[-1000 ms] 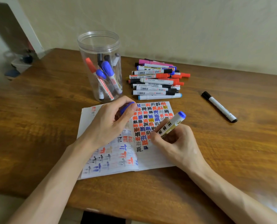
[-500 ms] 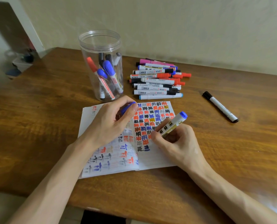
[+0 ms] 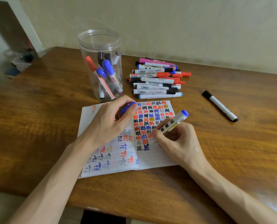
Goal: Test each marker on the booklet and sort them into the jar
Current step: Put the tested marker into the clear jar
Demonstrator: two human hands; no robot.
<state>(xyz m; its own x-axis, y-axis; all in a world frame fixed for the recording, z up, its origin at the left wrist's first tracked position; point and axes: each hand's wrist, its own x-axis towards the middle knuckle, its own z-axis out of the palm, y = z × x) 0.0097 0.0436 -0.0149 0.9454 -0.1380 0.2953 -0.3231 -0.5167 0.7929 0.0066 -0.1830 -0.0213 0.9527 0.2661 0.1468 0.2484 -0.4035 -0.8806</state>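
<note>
An open booklet (image 3: 152,159) covered in red, blue and black marks lies on the wooden table. My right hand (image 3: 178,143) grips a blue marker (image 3: 175,122), its tip down on the right page and its blue end pointing up and right. My left hand (image 3: 108,123) rests on the left page and holds the blue cap (image 3: 127,108) between thumb and fingers. Behind the booklet stands a clear plastic jar (image 3: 100,46) with several markers inside. A pile of markers (image 3: 157,80) lies to the right of the jar.
A single black-capped marker (image 3: 220,105) lies alone on the table at the right. The wall runs close behind the table. Off the table's left edge, small items sit on the floor (image 3: 19,62). The near table edge is just below my forearms.
The blue mark beside the black one at the bottom of the right page has grown by a stroke. Both hands have stayed nearly in place.
</note>
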